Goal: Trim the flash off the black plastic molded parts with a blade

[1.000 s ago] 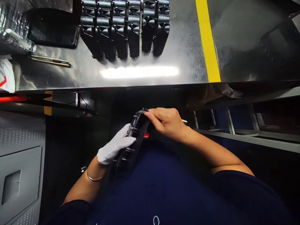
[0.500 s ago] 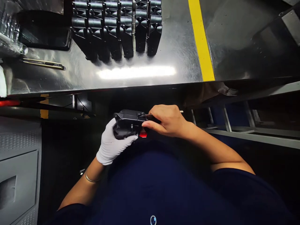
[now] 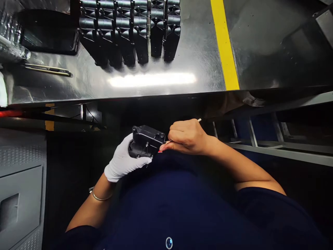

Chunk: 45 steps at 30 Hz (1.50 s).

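Note:
My left hand, in a white glove, is closed around a black moulded plastic part with corner bosses and a small metal pin. My bare right hand is closed on a slim knife, mostly hidden in the fist. Its thin blade shows between thumb and forefinger at the part's right edge, and a pale handle end sticks out behind. A bit of red shows beside my right thumb; what it belongs to is hidden.
Rows of similar black parts stand on the metal table, left of a yellow stripe. A utility knife and a dark tray lie at the left. A grey cabinet stands lower left, a metal frame right.
The black part has tilted and shifted slightly right and down in my left hand. My right hand has turned, and the blade has moved from the part's upper edge down along its right side.

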### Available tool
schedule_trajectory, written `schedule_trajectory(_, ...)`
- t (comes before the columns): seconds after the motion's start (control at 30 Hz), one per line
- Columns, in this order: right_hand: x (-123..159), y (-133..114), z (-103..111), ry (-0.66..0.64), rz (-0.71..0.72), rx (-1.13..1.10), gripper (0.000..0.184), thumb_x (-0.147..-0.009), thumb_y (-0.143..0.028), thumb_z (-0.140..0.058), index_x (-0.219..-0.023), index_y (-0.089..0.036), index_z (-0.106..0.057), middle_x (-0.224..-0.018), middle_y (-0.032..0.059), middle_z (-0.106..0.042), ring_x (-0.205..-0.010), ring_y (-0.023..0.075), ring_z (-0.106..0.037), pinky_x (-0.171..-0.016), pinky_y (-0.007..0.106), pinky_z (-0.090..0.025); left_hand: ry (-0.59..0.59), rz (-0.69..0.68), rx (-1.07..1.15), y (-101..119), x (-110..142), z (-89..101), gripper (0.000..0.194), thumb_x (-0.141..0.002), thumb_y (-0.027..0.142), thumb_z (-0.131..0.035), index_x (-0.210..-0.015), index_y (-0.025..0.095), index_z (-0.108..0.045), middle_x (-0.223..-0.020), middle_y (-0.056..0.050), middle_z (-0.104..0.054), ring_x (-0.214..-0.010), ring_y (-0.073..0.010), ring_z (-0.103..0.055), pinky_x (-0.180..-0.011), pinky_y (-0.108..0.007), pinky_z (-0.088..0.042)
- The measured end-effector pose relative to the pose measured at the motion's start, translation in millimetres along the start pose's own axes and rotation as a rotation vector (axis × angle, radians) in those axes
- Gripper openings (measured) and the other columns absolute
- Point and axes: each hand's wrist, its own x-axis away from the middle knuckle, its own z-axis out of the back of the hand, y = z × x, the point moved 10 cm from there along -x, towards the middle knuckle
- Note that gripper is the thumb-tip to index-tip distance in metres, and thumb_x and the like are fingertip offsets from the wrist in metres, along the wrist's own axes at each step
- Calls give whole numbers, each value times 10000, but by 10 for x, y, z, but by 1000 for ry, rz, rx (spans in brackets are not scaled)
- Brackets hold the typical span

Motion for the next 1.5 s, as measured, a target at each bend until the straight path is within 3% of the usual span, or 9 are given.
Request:
schedule_trajectory(0.33,8,5,54,43,-22,47,557,-953,-598,-440,-600,-176,-526,-538,-15,-463,-523,103,-415,-507,266,-232,-19,5,-81,52,-54,2,781,-535,534,-862,-1175,182,-588,-1035,-81,-713,-972,-305,-684,-884,-431,-562)
schedule_trajectory(0.5,18,25,-23,-6,-53,0,555,-954,-567,-475,-556,-180,-491,-510,-18,-462,-498,98,-415,-490,280,-195,116,78,-53,-32,-27,80,756,-495,473,-892,-1111,166,-579,-986,-75,-711,-920,-292,-695,-847,-439,-574)
schedule_trajectory(0.63,64,140,65,95,-157,-223,436,-1000,-460,-447,-707,-168,-585,-611,-1,-578,-546,93,-500,-539,231,-342,224,143,122,-168,20,106,682,-581,412,-873,-1141,160,-577,-1030,-96,-718,-925,-279,-703,-848,-432,-578)
schedule_trajectory(0.8,143,246,57,110,-291,-240,379,-1023,-297,-389,-731,-168,-594,-630,4,-600,-563,98,-523,-567,232,-363,304,-73,-31,21,36,226,489,-664,368,-839,-1073,192,-637,-1030,-51,-711,-939,-244,-692,-897,-403,-558)
schedule_trajectory(1.0,156,204,-48,64,-284,-164,404,-1014,-345,-412,-714,-173,-620,-609,6,-616,-568,108,-545,-579,242,-354,256,-240,-99,237,70,215,354,-730,325,-800,-1032,195,-666,-998,-51,-707,-898,-225,-685,-849,-370,-556)
schedule_trajectory(1.17,173,316,-197,-31,-342,-41,410,-1004,-379,-435,-713,-167,-631,-638,24,-643,-582,111,-557,-557,254,-301,158,-403,-121,413,148,137,330,-757,248,-755,-1075,224,-669,-1034,-76,-721,-937,-240,-680,-856,-387,-547)
schedule_trajectory(1.3,159,326,-202,-56,-334,-337,432,-1022,-374,-388,-718,-161,-610,-633,4,-607,-557,82,-513,-556,216,-331,62,-536,-121,632,206,70,319,-789,207,-702,-1103,245,-661,-1044,-81,-735,-982,-249,-678,-883,-403,-534)
schedule_trajectory(1.4,141,215,-188,-151,-288,-565,440,-998,-398,-452,-641,-160,-548,-571,-34,-496,-507,58,-429,-518,201,-311,58,-517,-142,662,179,85,263,-795,238,-698,-1057,237,-673,-1006,-88,-742,-959,-255,-685,-879,-414,-537)
schedule_trajectory(1.5,155,113,-205,-218,-287,-754,499,-959,-396,-542,-529,-160,-449,-506,-61,-376,-459,42,-335,-473,209,-260,66,-438,-119,547,133,106,265,-767,261,-736,-1025,226,-689,-997,-82,-739,-931,-252,-688,-865,-408,-547)
